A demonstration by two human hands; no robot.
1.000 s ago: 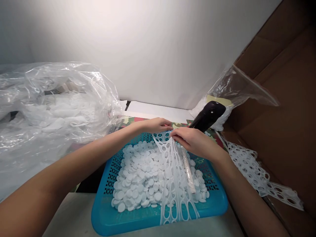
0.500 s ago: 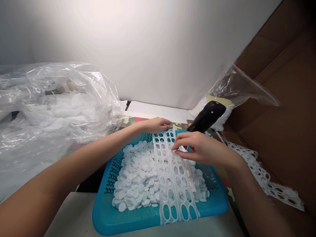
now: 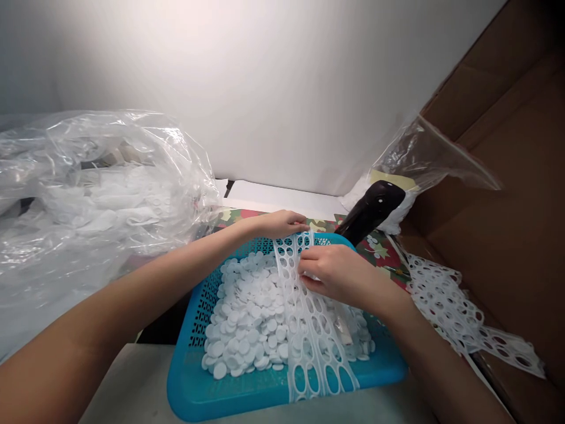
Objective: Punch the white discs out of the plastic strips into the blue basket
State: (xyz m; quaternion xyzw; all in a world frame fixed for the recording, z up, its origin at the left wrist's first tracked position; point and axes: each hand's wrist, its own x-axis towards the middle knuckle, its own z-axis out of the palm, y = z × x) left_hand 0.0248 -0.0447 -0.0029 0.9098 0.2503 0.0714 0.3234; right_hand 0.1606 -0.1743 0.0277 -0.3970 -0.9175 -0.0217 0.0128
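— White wall (image 3: 265, 88) at the back, table shoved up against it, that's my whole headcam view from over here. Want a status?

— Go on, where's the strip?

— Strip (image 3: 309, 312) lies lengthwise across the blue basket (image 3: 229, 397), from the far rim to the near one, and hangs a bit over the near one. Left hand (image 3: 282, 224) pins its far end at the far rim, fingertips pinched on it. Right hand (image 3: 335, 274) sits just nearer me, fingers curled and clamped on the strip's right side. Pretty much every hole I can see in it is empty. Can't tell what's under the right palm.

— And around it?

— White discs (image 3: 247, 318) are heaped in the basket right under the strip, so I'd say a fair amount is done. Black tool (image 3: 371, 212) pokes up just behind the far rim, and nobody's touching it. Another holed strip, the spent strip (image 3: 454, 312), is sprawled off to the right against the cardboard box (image 3: 507, 176). Big clear bag (image 3: 97, 182) on the left looks stuffed with more white strips, though it's hard to make out through the plastic. If so, I reckon there's a good pile left too.
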